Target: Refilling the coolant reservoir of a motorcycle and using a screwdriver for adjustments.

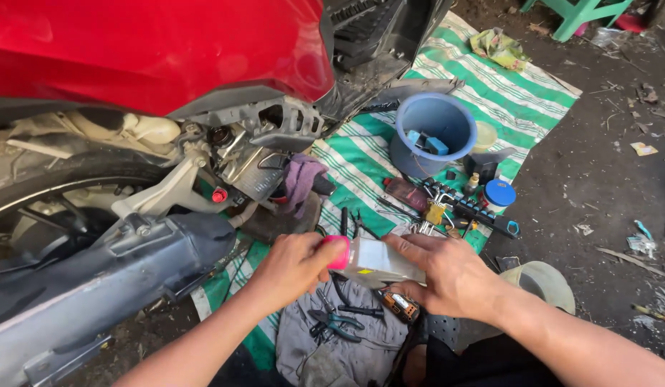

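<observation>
My left hand (293, 266) grips the pink cap (339, 252) of a small clear plastic bottle (381, 261) lying sideways between my hands. Around the bottle's body my right hand (447, 272) is closed. Both hands hover low over a grey cloth (350, 344) with pliers (337, 324) and a small orange-and-black tool (399, 305) on it. To the left stands a red scooter (153, 50) with its engine area exposed and a dark exhaust muffler (96, 279) close to my left forearm.
A green-and-white striped mat (490, 79) covers the dirt ground. On it stand a blue bucket (433, 132), a socket rail (472, 208), a blue-lidded jar (499, 193) and a red bottle (406, 192). A purple rag (302, 179) hangs by the engine. A green stool (580, 14) stands far right.
</observation>
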